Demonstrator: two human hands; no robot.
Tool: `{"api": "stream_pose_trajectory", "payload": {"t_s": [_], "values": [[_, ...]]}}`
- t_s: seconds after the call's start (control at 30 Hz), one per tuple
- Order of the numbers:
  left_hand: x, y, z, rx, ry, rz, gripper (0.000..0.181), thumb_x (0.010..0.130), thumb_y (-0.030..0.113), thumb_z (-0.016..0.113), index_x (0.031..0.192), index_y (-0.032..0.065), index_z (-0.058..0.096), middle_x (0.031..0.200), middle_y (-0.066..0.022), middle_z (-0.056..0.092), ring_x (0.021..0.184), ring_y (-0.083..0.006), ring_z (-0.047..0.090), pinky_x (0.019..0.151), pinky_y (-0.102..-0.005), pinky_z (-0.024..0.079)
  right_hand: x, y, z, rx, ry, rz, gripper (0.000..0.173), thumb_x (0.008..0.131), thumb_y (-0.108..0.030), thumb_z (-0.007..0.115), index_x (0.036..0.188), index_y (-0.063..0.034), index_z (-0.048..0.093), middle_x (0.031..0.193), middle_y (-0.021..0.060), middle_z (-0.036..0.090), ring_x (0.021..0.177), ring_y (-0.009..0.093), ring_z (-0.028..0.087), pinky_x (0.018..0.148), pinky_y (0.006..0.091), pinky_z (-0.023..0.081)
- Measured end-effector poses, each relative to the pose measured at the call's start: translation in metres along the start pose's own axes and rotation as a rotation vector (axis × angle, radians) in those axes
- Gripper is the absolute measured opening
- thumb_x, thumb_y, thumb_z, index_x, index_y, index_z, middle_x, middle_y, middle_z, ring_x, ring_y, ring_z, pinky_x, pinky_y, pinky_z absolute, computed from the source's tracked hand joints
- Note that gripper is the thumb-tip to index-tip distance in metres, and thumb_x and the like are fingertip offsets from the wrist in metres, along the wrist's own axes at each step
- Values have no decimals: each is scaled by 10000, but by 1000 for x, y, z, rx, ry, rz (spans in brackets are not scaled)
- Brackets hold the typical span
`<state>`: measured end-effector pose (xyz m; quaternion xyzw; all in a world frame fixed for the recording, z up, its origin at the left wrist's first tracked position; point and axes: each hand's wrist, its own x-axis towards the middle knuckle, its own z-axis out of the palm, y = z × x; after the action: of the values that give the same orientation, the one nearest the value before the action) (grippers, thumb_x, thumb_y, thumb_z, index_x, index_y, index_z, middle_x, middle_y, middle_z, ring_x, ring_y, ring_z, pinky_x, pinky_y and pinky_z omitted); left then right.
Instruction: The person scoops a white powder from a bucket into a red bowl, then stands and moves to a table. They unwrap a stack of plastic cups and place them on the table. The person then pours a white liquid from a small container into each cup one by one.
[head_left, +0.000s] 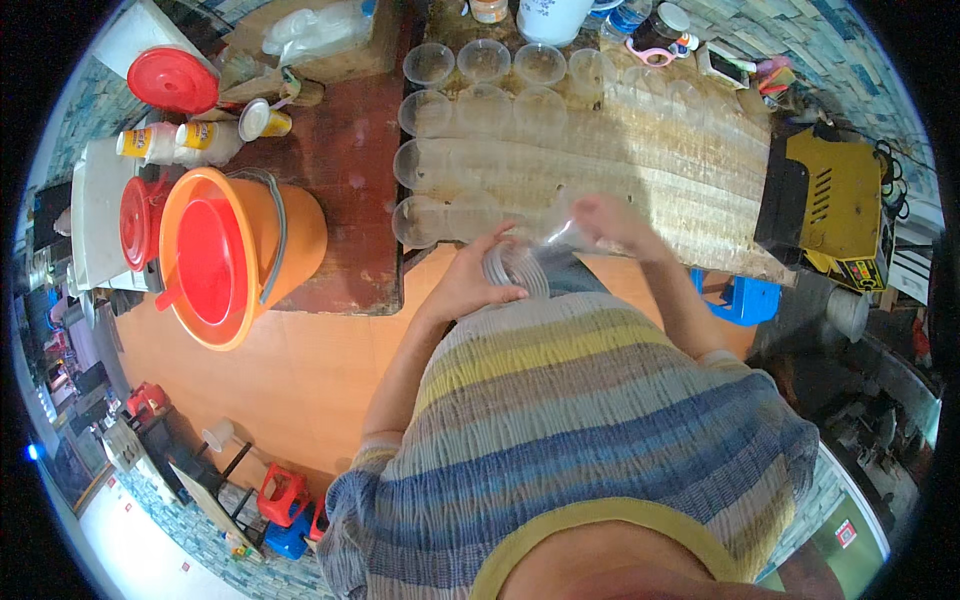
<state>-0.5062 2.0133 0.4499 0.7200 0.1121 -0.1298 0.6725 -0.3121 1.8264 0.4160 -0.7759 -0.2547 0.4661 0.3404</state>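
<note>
My left hand (466, 276) grips a nested stack of clear plastic cups (516, 270) at the table's front edge, close to my body. Just right of it, my right hand (611, 221) is blurred by motion and holds a clear plastic cup (561, 225) by its side. Rows of similar clear cups stand on the worn wooden tabletop (675, 176), mostly along its left and far parts. In the nearest row, one cup (418, 222) sits at the left corner with another (474, 214) beside it. Glare makes the cups at the far right faint.
An orange bucket (304, 225) with a red plastic vessel (214, 262) inside stands on a dark red table (360, 180) at left. A yellow-and-black machine (836, 195) occupies the right end. Pink-handled scissors (651, 55) and a white bucket (551, 21) are at the back.
</note>
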Motion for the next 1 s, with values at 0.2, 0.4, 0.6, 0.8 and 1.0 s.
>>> {"api": "stream_pose_trajectory", "payload": {"t_s": [0.2,0.4,0.6,0.8,1.0], "values": [[0,-14,1,-10,-62,100,957,596,243,801,1377,49,283,1293,-103,476,1191,-237,453,1017,-367,323,98,89,21,-15,511,-54,282,830,-262,525,875,-5,633,784,174,625,719,307,603,648,403,455],[-6,-15,0,-55,-52,104,969,611,279,795,1389,65,258,1303,-106,460,1208,-243,434,1023,-380,316,125,77,41,-191,618,-27,275,833,-248,511,854,3,623,855,208,618,830,365,582,743,443,446],[-10,-19,-2,39,20,101,969,574,255,820,1369,61,301,1243,-123,501,1131,-254,499,957,-364,385,130,77,46,-73,620,6,295,820,-259,532,856,18,628,835,209,625,781,360,596,713,437,457],[-8,-13,-1,-8,20,60,956,572,231,817,1361,48,308,1206,-113,528,1091,-231,525,933,-337,404,123,77,37,14,550,19,301,786,-265,571,842,25,632,723,206,626,680,356,616,649,419,473],[-3,-8,2,-33,8,43,948,578,217,812,1358,35,304,1193,-122,526,1091,-226,521,929,-330,404,121,74,34,-26,507,30,416,794,-397,586,752,16,620,652,196,615,661,356,617,653,422,473]]}}
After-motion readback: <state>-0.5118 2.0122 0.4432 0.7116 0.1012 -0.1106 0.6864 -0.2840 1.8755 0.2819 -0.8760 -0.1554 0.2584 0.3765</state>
